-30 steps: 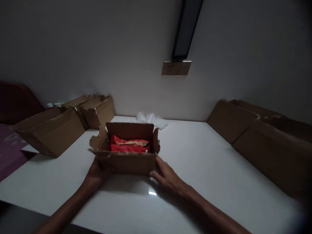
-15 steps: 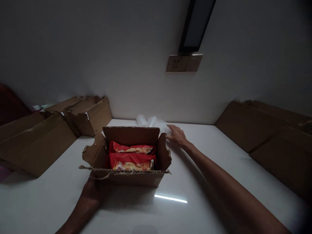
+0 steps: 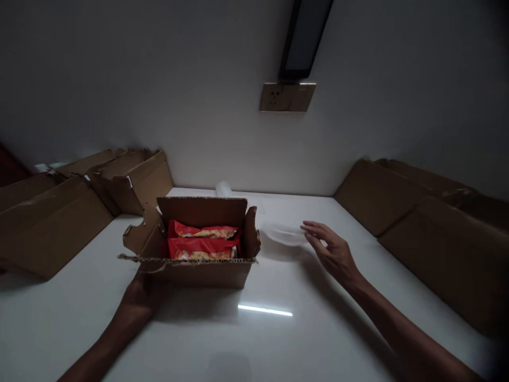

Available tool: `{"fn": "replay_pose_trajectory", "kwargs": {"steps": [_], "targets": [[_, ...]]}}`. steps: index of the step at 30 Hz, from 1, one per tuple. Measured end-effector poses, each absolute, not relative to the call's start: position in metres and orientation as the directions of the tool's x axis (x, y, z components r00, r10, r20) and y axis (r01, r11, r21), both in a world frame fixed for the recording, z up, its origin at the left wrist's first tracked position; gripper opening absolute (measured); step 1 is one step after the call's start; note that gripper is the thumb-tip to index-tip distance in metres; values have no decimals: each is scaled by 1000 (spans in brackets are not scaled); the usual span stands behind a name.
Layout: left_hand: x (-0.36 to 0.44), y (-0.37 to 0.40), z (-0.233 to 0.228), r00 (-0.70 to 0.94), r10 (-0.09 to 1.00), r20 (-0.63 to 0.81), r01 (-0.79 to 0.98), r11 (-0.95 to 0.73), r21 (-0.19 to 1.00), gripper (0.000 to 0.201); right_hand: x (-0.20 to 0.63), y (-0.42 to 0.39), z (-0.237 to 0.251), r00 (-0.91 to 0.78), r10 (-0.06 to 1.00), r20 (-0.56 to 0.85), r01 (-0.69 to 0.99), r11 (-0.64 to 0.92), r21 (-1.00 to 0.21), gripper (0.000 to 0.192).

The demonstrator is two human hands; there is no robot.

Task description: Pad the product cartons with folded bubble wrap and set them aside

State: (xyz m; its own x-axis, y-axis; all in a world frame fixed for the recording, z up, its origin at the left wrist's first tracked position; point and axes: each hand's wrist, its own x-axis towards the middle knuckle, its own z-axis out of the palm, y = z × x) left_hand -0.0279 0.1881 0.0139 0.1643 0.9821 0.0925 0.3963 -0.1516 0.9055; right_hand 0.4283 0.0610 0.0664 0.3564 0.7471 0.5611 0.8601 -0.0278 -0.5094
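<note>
An open cardboard box (image 3: 210, 273) with torn flaps stands slightly tilted over the white table. Inside it lie two red snack packets (image 3: 202, 245) with food pictures on them. My left hand (image 3: 145, 297) grips the box at its near left lower corner, its fingers mostly hidden beneath. To the right of the box, my right hand (image 3: 334, 252) pinches a thin, translucent plastic sheet (image 3: 284, 235) by its right end. The sheet is blurred and stretches toward the box's right flap; I cannot tell whether they touch.
Several open cardboard boxes (image 3: 59, 228) stand at the left, more cardboard boxes (image 3: 437, 239) at the right. A small clear plastic roll (image 3: 223, 189) lies at the back against the wall. A socket plate (image 3: 288, 97) sits on the wall under a dark-framed panel (image 3: 306, 42).
My right hand has drawn back toward me and to the right, pulling the plastic sheet away from the clear plastic behind the box. My left hand stays on the box; the view shifted slightly.
</note>
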Motion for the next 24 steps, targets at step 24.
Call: {"fn": "replay_pose_trajectory", "kwargs": {"steps": [24], "targets": [[47, 17, 27, 650, 646, 401, 319, -710, 628, 76, 280, -88, 45, 93, 849, 520, 713, 308, -630, 26]]}}
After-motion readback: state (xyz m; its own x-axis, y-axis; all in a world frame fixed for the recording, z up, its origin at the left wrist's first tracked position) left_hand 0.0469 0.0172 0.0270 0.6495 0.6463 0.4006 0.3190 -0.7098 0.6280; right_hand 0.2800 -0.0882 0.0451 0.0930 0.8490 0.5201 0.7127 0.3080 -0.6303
